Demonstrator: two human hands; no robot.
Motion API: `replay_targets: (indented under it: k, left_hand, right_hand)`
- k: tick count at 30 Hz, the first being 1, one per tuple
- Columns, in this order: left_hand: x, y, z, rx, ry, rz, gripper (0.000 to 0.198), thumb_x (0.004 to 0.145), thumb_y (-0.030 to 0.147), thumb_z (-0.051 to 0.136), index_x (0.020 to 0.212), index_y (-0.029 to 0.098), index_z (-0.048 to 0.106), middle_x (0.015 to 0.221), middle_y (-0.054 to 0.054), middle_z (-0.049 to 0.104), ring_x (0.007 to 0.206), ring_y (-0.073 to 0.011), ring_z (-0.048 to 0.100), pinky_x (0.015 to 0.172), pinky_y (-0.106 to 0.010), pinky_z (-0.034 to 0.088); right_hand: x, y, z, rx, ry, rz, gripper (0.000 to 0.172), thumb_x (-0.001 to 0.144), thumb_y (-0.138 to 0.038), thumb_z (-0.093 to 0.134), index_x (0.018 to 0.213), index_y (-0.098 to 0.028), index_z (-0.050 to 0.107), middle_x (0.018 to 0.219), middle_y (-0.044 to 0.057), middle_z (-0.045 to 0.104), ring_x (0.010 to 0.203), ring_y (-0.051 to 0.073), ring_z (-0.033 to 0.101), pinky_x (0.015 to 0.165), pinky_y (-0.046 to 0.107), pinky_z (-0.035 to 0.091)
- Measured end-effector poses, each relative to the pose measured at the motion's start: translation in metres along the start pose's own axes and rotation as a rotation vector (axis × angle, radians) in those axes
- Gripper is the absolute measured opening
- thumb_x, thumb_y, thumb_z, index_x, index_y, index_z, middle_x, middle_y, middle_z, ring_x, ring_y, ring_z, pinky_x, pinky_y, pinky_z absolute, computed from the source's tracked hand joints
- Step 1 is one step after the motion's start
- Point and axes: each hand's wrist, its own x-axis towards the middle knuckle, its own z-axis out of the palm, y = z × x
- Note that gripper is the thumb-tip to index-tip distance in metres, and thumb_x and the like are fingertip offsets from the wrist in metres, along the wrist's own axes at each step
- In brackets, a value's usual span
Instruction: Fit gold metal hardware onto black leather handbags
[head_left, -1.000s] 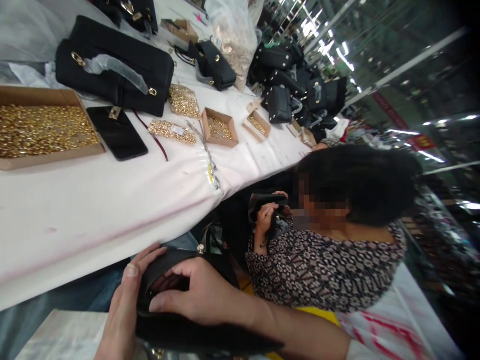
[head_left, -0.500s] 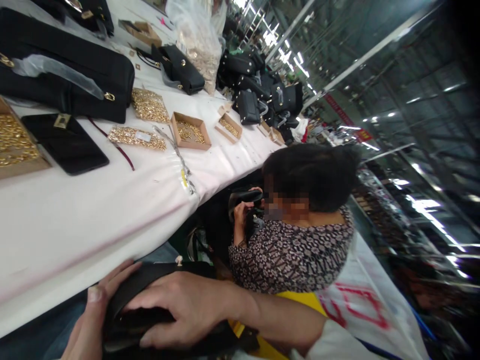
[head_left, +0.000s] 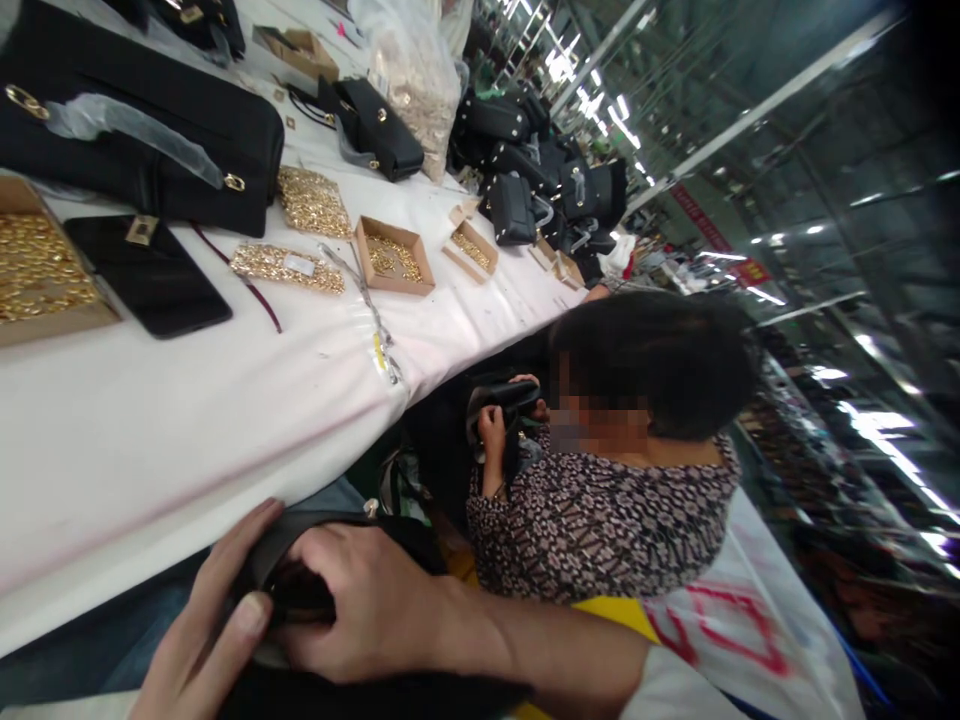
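A black leather bag lies on my lap below the table edge. My left hand grips its rim from the left, thumb on top. My right hand reaches over the opening, its fingers curled down into the bag; what they touch inside is hidden. Both hands are closed on the bag.
The white-covered table carries cardboard boxes of gold fittings, bagged gold parts, a black phone and black handbags. A seated person in a patterned top works on another black bag to my right.
My right hand's fingers have curled deeper into the bag opening. My left thumb has shifted onto the rim. The view has swung slightly right.
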Motion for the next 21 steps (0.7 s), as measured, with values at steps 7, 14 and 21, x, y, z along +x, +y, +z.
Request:
replay_targets:
  k: [7, 14, 21]
  left_hand:
    - [-0.02, 0.056, -0.01, -0.014, -0.112, -0.07, 0.093, 0.1, 0.062, 0.072, 0.179, 0.035, 0.033, 0.184, -0.008, 0.038, 0.172, -0.0403, 0.032, 0.138, -0.064, 0.033]
    - [-0.048, 0.086, -0.033, 0.165, -0.089, -0.078, 0.082, 0.1, 0.047, 0.074, 0.175, 0.041, 0.042, 0.181, -0.005, 0.044, 0.169, -0.04, 0.038, 0.135, -0.068, 0.039]
    - [-0.072, 0.049, -0.017, 0.143, 0.029, -0.251, 0.074, 0.104, 0.049, 0.064, 0.174, 0.027, 0.048, 0.181, -0.009, 0.044, 0.17, -0.0374, 0.037, 0.141, -0.065, 0.028]
  right_hand:
    - [0.012, -0.034, -0.031, 0.322, 0.18, 0.251, 0.008, 0.09, -0.019, 0.081, 0.096, -0.02, 0.076, 0.09, 0.001, 0.079, 0.079, 0.017, 0.071, 0.075, 0.026, 0.053]
    - [0.021, -0.048, -0.04, 0.616, 0.02, 0.346, 0.006, 0.09, -0.021, 0.083, 0.092, -0.017, 0.078, 0.083, -0.001, 0.075, 0.071, 0.014, 0.063, 0.064, 0.023, 0.047]
    - [0.017, -0.031, 0.001, 0.523, -0.076, 0.332, 0.002, 0.092, -0.019, 0.08, 0.093, -0.016, 0.081, 0.082, -0.001, 0.073, 0.072, 0.013, 0.061, 0.066, 0.024, 0.046]
